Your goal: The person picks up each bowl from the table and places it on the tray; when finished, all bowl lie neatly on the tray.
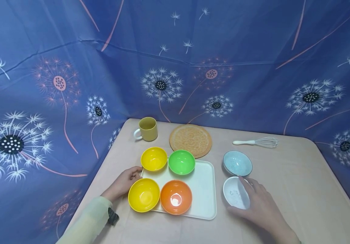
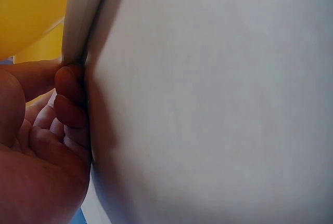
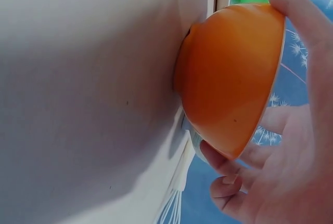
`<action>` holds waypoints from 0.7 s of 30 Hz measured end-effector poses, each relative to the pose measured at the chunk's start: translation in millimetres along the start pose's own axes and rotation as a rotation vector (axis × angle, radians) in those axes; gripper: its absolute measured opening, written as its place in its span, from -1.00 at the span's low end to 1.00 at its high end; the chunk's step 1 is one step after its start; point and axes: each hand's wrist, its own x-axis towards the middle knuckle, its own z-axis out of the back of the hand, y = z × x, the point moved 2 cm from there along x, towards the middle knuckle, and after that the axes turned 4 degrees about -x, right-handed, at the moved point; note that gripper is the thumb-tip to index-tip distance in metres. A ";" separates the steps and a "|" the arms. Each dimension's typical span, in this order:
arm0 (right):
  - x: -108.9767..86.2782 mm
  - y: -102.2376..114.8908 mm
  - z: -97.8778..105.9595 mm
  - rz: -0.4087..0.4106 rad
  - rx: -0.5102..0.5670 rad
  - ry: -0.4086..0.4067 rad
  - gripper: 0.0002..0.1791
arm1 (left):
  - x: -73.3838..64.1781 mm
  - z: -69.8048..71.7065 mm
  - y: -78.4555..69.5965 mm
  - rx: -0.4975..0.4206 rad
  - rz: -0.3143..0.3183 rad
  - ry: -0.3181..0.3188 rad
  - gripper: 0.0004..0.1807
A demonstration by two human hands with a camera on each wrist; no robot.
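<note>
My right hand (image 1: 260, 205) grips a small bowl (image 1: 233, 196) by its rim, thumb on one side and fingers on the other. This bowl is white inside, and its orange outside (image 3: 234, 78) shows in the right wrist view, base close to the tabletop. At the left edge of a white rectangular tray (image 1: 204, 189), my left hand (image 1: 123, 183) pinches the tray's rim (image 2: 78, 26) between thumb and curled fingers. Around the tray's left part sit a yellow bowl (image 1: 154, 158), a green bowl (image 1: 182, 162), another yellow bowl (image 1: 144, 195) and an orange bowl (image 1: 176, 196).
Just behind the held bowl stands a light blue bowl (image 1: 237, 163). A whisk (image 1: 255, 142) with a pale handle lies farther back. Behind the tray are a round pizza-like board (image 1: 190, 138) and a mustard mug (image 1: 148, 129) with a white handle. Blue dandelion-print cloth (image 1: 239, 51) hangs behind the table.
</note>
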 end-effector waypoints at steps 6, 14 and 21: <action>1.4 0.1 -1.8 0.002 -0.004 -0.013 0.24 | 0.1 0.6 0.3 -0.007 -0.005 0.008 -0.56; 1.1 7.0 1.9 0.029 0.013 -0.060 0.21 | 0.9 0.7 1.7 0.002 0.009 -0.001 -0.54; 8.2 26.8 6.3 0.051 0.043 -0.041 0.21 | 1.4 0.0 1.5 -0.006 0.016 0.005 -0.53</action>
